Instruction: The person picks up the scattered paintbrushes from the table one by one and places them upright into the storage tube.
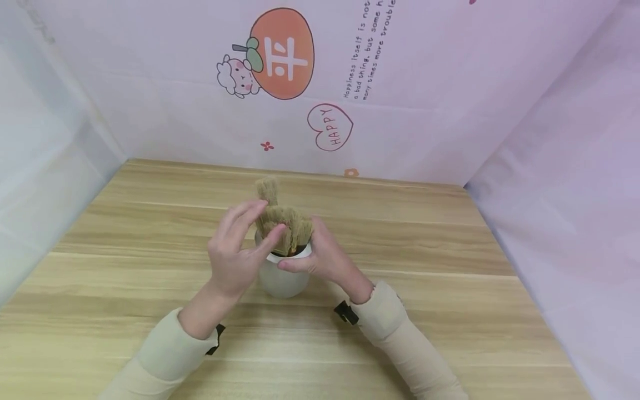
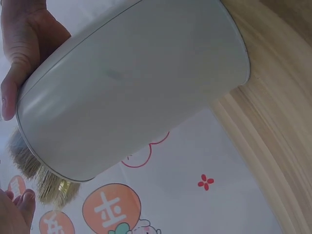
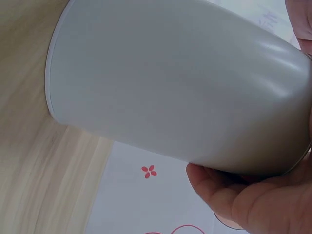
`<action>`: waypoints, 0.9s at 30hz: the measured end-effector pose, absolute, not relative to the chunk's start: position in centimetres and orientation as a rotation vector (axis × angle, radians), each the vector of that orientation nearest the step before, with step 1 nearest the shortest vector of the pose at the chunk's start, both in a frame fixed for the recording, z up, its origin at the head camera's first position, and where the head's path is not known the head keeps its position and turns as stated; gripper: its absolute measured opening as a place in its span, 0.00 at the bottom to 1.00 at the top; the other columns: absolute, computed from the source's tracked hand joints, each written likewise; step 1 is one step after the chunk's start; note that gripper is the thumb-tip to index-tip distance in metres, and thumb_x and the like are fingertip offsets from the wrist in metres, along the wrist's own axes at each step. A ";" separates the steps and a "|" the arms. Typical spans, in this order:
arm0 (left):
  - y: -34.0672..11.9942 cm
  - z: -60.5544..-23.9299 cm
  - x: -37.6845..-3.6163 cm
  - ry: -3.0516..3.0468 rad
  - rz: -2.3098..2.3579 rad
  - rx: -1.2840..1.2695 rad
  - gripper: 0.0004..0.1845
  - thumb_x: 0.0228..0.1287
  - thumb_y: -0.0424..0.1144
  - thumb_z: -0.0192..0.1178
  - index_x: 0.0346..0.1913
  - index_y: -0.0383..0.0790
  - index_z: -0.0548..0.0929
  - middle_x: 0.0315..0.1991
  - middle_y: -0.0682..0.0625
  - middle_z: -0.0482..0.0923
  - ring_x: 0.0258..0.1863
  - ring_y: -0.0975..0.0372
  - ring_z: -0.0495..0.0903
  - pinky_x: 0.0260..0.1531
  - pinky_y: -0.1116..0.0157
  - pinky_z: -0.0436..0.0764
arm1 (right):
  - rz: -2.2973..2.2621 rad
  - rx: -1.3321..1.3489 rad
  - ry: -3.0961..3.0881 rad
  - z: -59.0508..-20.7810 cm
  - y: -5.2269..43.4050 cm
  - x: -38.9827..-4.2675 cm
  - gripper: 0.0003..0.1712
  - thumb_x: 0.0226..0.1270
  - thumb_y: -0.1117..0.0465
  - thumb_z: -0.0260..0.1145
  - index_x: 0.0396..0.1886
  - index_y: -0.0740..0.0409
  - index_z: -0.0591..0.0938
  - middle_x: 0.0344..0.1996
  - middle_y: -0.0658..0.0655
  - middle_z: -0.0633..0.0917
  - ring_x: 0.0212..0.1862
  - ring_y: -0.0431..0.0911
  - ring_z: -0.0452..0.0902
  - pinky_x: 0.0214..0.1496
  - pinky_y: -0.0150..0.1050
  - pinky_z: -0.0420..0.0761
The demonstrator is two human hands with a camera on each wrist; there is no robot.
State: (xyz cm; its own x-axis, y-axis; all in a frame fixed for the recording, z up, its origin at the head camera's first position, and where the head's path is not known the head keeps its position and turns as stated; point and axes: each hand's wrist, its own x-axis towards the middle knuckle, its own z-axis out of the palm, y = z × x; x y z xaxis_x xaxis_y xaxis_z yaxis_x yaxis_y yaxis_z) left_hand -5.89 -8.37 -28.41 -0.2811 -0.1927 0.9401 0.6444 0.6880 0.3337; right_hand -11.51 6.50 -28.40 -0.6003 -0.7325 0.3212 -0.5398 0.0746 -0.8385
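A round white canister stands upright on the table, and several tan-bristled brushes stick out of it with their bristles up. Their handles are hidden inside. My right hand grips the canister near its rim, thumb across the front and fingers round the far side; in the right wrist view those fingers lie against its smooth wall. My left hand is at the bristles from the left, fingers and thumb spread apart around them. One brush rises higher than the others, beside the left fingertips.
The wood-grain table runs back to a white printed cloth hanging behind it. More pale cloth hangs along the left and right edges. A black strap piece hangs at the right sleeve.
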 end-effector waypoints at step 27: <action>-10.9 -30.4 -4.2 -2.002 -0.722 -0.194 0.53 0.49 0.76 0.50 0.47 0.21 0.80 0.46 0.33 0.80 0.41 0.46 0.82 0.43 0.54 0.82 | -1.521 -1.285 2.214 -30.6 6.4 -12.8 0.46 0.37 0.65 0.82 0.61 0.53 0.74 0.53 0.50 0.83 0.56 0.41 0.77 0.65 0.39 0.73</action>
State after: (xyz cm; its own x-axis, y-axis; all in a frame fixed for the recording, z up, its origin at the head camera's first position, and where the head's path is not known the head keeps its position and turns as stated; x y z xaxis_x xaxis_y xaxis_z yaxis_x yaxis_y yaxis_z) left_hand -4.22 -10.92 -30.39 -0.5241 -0.1541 0.8376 0.4156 0.8122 0.4094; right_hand -12.83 6.43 -30.62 -0.6167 -0.7206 0.3169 -0.5543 0.1116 -0.8248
